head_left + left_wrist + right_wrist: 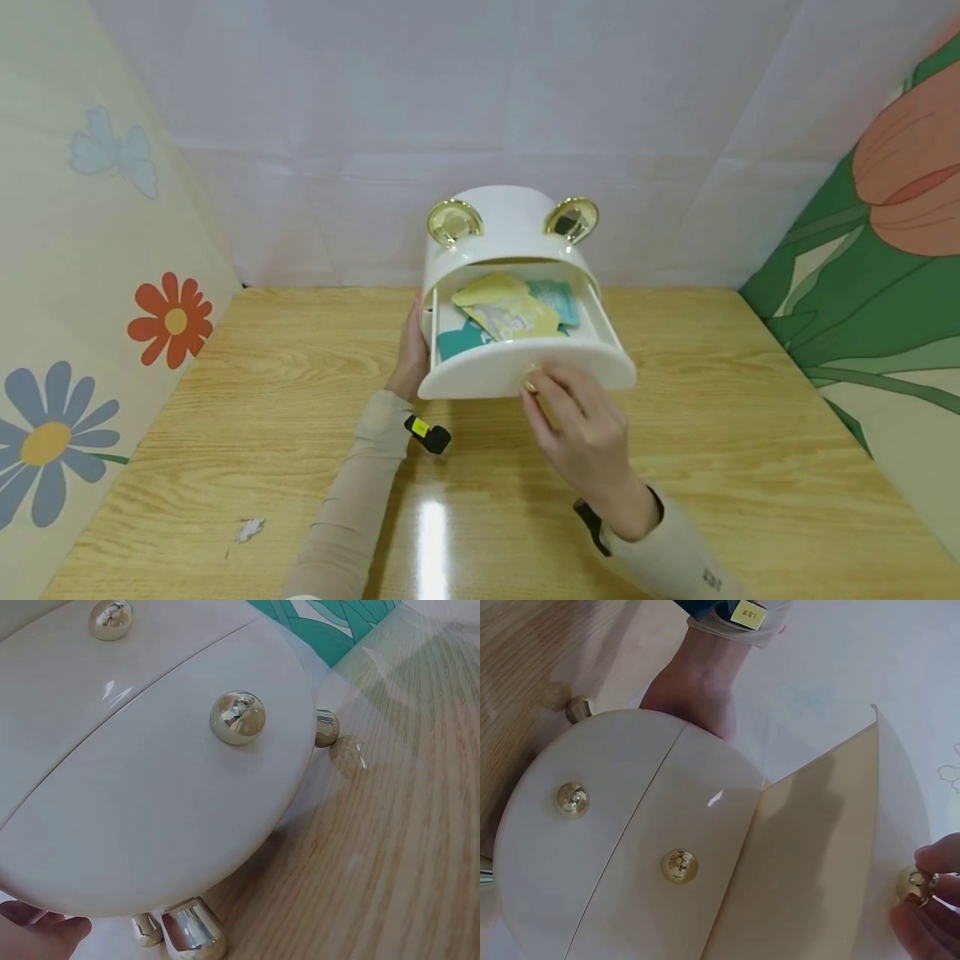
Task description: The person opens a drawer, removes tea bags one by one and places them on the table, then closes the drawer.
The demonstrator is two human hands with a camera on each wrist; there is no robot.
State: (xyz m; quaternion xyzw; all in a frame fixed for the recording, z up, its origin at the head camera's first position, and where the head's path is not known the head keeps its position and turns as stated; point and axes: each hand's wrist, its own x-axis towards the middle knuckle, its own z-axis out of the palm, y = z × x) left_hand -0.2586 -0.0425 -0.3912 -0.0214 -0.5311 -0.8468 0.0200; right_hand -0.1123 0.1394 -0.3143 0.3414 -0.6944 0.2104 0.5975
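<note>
A white rounded storage box (506,217) with gold ears and gold feet stands on the table. Its top drawer (480,371) is pulled out, showing yellow and teal sachets (517,312) inside. My right hand (581,421) pinches the round gold knob (915,885) on that drawer's front between thumb and fingers. My left hand (410,354) rests against the box's left side, its fingers partly hidden behind the box. Two lower drawers appear closed in the right wrist view, each with a gold knob (680,866).
The wooden table (262,400) carries a small pale worn patch (250,529) at the front left. Behind the box hangs a white cloth backdrop (360,150). Panels with painted flowers (176,321) border the left and right sides.
</note>
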